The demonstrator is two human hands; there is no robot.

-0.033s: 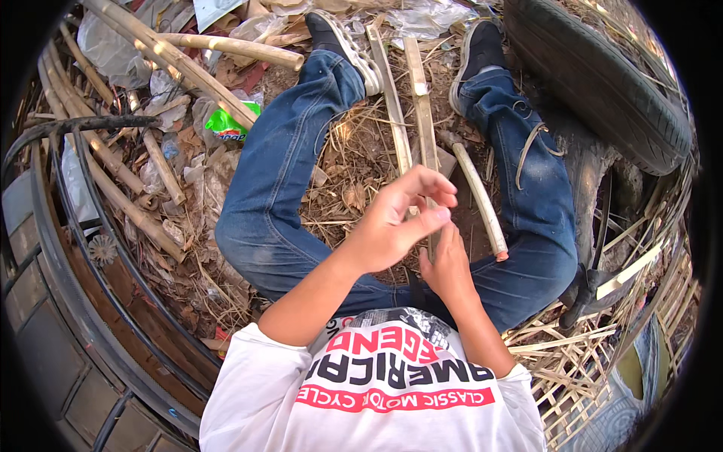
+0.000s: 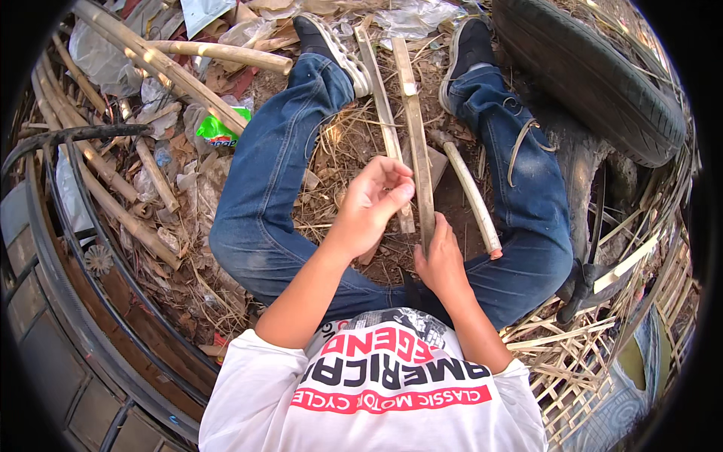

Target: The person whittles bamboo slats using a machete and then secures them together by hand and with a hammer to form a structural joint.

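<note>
My right hand [image 2: 441, 260] is closed around the near end of a long split bamboo strip [image 2: 415, 124]. The strip points away from me between my legs, its far end close to my shoes. Just left of it, my left hand [image 2: 369, 207] is raised with fingers loosely curled and the thumb held apart from them. Nothing shows in that hand. A second bamboo strip [image 2: 380, 98] lies behind its fingertips. To the right, a short round stick [image 2: 473, 197] rests with its near end by my right thigh.
A large black tyre [image 2: 595, 75] leans at the far right. Bamboo poles [image 2: 162, 68], plastic scraps and a green wrapper [image 2: 218, 129] litter the left side. A black metal frame [image 2: 90, 218] curves along the left edge. Woven bamboo lattice [image 2: 580, 384] lies at the lower right.
My left hand has shifted left, off the bamboo strip, so more of the strip shows. My right hand stays at its near end. The whole view has moved slightly.
</note>
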